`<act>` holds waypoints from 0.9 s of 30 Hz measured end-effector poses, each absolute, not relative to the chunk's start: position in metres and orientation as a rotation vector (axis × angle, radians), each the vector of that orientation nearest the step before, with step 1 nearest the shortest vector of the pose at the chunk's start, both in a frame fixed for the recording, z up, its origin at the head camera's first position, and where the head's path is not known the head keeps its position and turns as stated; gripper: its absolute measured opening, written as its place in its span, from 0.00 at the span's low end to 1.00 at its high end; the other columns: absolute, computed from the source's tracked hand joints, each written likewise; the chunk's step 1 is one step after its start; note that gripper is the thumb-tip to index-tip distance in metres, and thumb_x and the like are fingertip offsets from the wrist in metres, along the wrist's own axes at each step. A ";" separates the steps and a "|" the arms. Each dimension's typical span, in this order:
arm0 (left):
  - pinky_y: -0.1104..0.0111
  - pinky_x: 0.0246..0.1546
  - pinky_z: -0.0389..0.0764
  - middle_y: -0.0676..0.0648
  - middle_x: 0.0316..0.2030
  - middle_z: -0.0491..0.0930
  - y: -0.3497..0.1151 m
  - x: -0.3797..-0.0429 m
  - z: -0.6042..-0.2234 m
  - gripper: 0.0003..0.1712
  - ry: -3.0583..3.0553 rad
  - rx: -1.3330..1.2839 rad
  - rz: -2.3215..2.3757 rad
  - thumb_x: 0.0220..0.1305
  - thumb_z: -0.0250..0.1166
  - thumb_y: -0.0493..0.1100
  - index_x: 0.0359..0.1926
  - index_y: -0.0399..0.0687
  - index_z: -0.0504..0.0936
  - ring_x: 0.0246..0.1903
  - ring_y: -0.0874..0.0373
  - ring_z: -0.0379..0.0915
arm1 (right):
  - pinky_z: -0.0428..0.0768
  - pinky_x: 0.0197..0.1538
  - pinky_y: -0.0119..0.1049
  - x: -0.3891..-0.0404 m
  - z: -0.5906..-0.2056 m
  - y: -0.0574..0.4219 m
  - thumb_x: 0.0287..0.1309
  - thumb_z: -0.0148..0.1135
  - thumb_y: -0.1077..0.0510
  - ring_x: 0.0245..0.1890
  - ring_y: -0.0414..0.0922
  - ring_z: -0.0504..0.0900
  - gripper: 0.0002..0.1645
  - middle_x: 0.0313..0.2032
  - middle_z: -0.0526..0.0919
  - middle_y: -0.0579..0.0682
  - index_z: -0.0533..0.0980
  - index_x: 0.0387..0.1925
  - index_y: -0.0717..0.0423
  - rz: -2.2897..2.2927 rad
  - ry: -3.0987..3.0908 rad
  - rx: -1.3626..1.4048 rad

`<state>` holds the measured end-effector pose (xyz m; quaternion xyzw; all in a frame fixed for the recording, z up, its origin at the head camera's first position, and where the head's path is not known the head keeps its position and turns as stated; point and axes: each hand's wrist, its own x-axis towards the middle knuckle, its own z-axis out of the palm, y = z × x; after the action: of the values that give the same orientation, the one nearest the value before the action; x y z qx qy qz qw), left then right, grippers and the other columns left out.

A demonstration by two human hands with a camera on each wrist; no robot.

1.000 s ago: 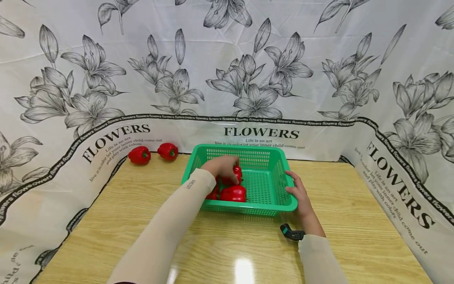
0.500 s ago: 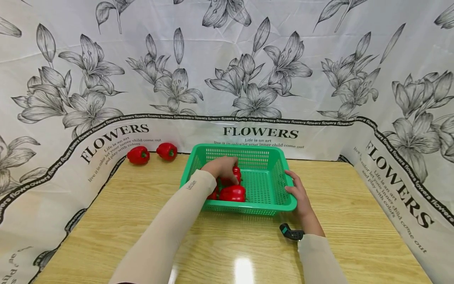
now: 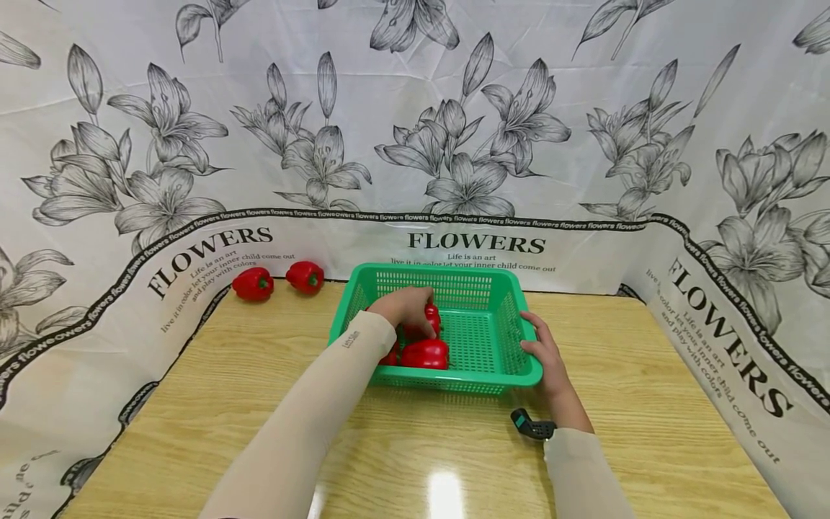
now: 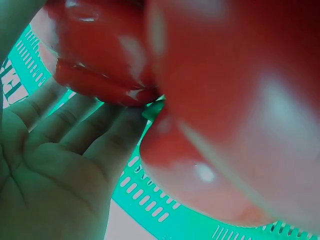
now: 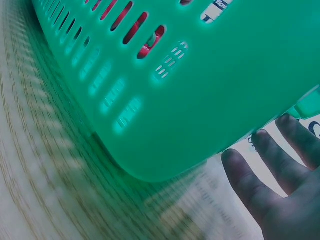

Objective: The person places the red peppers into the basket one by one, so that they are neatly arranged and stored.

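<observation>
My left hand [image 3: 410, 308] reaches into the green plastic basket [image 3: 499, 379] and holds a red bell pepper [image 3: 433, 316], thumb on the near side and fingers beyond. In the left wrist view, its fingers [image 4: 117, 142] lie against a glossy red pepper [image 4: 100, 55], with other peppers crowding close. A second red pepper [image 3: 424, 355] lies by the basket's front wall. Another [image 3: 390, 355] is mostly hidden by the left wrist. My right hand [image 3: 547, 353] grips the basket's right rim; in the right wrist view its fingertips meet the outer wall [image 5: 210, 95].
Two red bell peppers [image 3: 253, 284] stand at the table's back left, outside the basket. A flower-printed cloth [image 3: 337, 249] hangs along the back and sides of the wooden table [image 3: 259, 375]. A black wrist device [image 3: 533, 425] sits at the right wrist.
The head view has shifted very slightly; both hands, the basket and the peppers keep their places.
</observation>
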<state>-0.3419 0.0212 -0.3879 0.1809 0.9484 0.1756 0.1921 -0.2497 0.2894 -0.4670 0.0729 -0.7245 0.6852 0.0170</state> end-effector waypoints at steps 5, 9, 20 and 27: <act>0.63 0.30 0.79 0.50 0.42 0.72 0.019 -0.341 -0.389 0.35 2.631 0.487 0.544 0.43 0.73 0.52 0.52 0.54 0.67 0.42 0.53 0.69 | 0.74 0.45 0.31 -0.249 -0.467 0.289 0.59 0.37 0.59 0.56 0.52 0.62 0.33 0.66 0.51 0.57 0.50 0.66 0.41 2.131 -2.252 0.221; 0.65 0.33 0.77 0.51 0.43 0.72 0.019 -0.343 -0.391 0.36 2.653 0.515 0.509 0.43 0.72 0.53 0.53 0.55 0.66 0.43 0.55 0.68 | 0.74 0.46 0.31 -0.248 -0.466 0.288 0.59 0.38 0.58 0.56 0.52 0.62 0.33 0.66 0.51 0.56 0.50 0.66 0.41 2.140 -2.248 0.212; 0.63 0.43 0.76 0.51 0.49 0.72 0.014 -0.345 -0.389 0.43 2.651 0.535 0.457 0.45 0.70 0.56 0.62 0.55 0.62 0.46 0.56 0.67 | 0.75 0.45 0.31 -0.249 -0.465 0.288 0.60 0.38 0.59 0.54 0.49 0.64 0.33 0.65 0.52 0.57 0.50 0.67 0.42 2.153 -2.243 0.219; 0.58 0.52 0.72 0.48 0.58 0.69 0.009 -0.340 -0.379 0.41 2.681 0.548 0.436 0.47 0.69 0.56 0.63 0.58 0.63 0.52 0.56 0.66 | 0.73 0.46 0.32 -0.249 -0.466 0.289 0.60 0.37 0.57 0.58 0.52 0.60 0.33 0.67 0.49 0.54 0.50 0.67 0.38 2.163 -2.264 0.188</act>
<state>-0.3401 0.0094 -0.3785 0.1945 0.9510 0.1545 0.1843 -0.2494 0.2892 -0.4660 0.0599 -0.7216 0.6897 0.0025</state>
